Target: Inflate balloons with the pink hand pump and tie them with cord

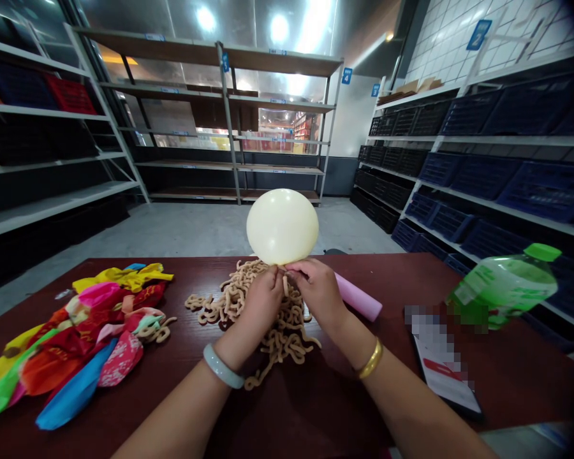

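A pale yellow inflated balloon (282, 226) stands upright over the far part of the table, its neck pointing down. My left hand (264, 294) is closed in a pinch at that neck. From the other side, my right hand (318, 290) pinches the same spot, fingertips close to the left ones. The neck itself is mostly hidden by the fingers. Beneath and around both hands lies a heap of tan, curly rubber-like strands (289, 347). Just beyond my right hand, a pink cylinder (358, 297) rests on the table.
Deflated colourful balloons (71, 344) are piled on the left of the dark red table (182, 395). At right are a phone (442, 366) and a green-capped bottle of green liquid (507, 287). Shelves (234, 166) stand behind, with dark crates (536, 188) on the right-hand racks.
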Tool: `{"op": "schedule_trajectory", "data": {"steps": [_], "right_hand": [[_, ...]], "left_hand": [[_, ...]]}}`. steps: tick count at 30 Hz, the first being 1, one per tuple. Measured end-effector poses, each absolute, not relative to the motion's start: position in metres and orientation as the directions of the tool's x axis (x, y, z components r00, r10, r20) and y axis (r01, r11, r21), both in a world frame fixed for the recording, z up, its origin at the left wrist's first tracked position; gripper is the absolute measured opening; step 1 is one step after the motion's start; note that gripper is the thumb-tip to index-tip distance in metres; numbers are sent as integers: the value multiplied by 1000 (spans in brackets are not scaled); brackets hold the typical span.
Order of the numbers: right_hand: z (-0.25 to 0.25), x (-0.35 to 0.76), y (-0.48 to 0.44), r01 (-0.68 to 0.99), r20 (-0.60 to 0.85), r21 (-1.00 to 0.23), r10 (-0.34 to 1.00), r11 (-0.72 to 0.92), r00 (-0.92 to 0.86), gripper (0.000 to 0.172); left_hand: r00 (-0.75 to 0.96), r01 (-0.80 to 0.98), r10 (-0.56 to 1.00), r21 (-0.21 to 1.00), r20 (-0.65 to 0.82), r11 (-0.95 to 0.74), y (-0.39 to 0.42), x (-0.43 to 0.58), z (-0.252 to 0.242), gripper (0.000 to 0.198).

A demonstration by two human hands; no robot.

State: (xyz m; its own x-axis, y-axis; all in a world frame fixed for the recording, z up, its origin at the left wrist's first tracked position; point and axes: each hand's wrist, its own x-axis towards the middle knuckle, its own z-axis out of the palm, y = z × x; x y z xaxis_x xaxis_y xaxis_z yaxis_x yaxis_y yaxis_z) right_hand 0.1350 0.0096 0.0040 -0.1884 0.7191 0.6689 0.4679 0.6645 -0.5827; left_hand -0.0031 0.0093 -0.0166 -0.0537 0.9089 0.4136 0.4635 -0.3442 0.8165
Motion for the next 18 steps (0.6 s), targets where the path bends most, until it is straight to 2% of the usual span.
{"op": "schedule_trajectory", "data": {"steps": [8,11,15,18], "right_hand": [[2,134,13,401,716,-583,680,707,-159,11],[1,132,11,498,720,-521,670,694,-181,9],[-2,130,9,721,732,-410,673,559,-105,5],[0,130,6,798,753,-348,653,492,-74,4]], "left_hand": [[-15,500,901,783,434,-369,9,-4,-15,23],[3,519,895,764,446,-383,9,-4,-16,22],[54,469,890,776,452,-423,8,2,-18,23],[79,402,875,788,478,-466,6,6,-19,24]]}}
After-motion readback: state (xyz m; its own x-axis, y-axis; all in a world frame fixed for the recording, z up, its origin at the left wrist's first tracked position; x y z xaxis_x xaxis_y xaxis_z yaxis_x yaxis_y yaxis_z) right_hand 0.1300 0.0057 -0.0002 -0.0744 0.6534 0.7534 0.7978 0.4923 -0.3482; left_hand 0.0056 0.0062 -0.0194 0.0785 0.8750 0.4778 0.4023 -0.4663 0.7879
